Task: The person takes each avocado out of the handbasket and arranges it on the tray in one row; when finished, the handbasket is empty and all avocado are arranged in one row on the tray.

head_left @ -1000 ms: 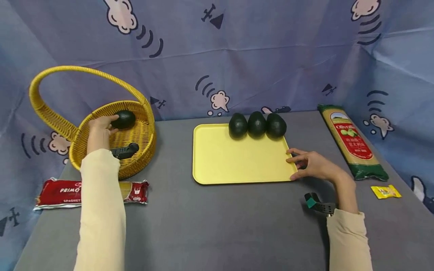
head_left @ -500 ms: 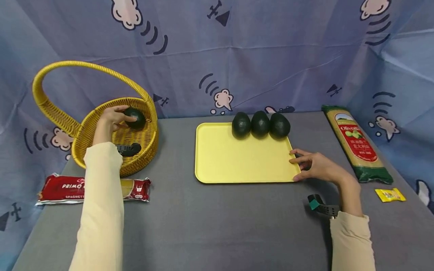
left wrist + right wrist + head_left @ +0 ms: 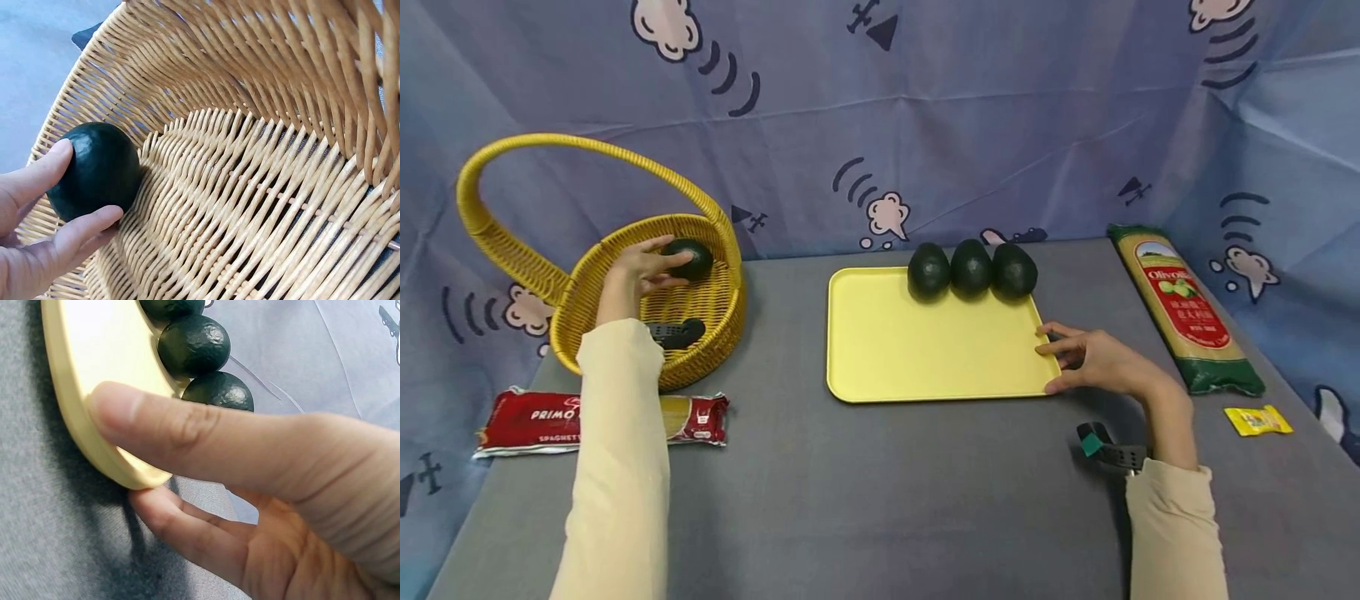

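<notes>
In the head view my left hand [image 3: 636, 271] reaches into the yellow wicker basket [image 3: 730, 312] and holds a dark green avocado [image 3: 694, 260] near the basket's back right wall. Thumb and fingers lie on opposite sides of the avocado [image 3: 100, 169] in the left wrist view; its underside is hidden. My right hand [image 3: 1101, 362] grips the right edge of a pale yellow tray [image 3: 940, 350], thumb over the rim and fingers at its outer side in the right wrist view. Three more avocados [image 3: 972, 268] sit in a row along the tray's back edge.
A red spaghetti packet [image 3: 538, 421] lies in front of the basket, partly under my left sleeve in view. At the right lie a green and red pasta packet [image 3: 1187, 308] and a small yellow wrapped sweet [image 3: 1257, 420]. A patterned cloth [image 3: 820, 108] hangs behind.
The avocado in my left hand has shifted a little to the right within the basket, and the hand with it. My right hand stays on the tray edge. The head view sways slightly.
</notes>
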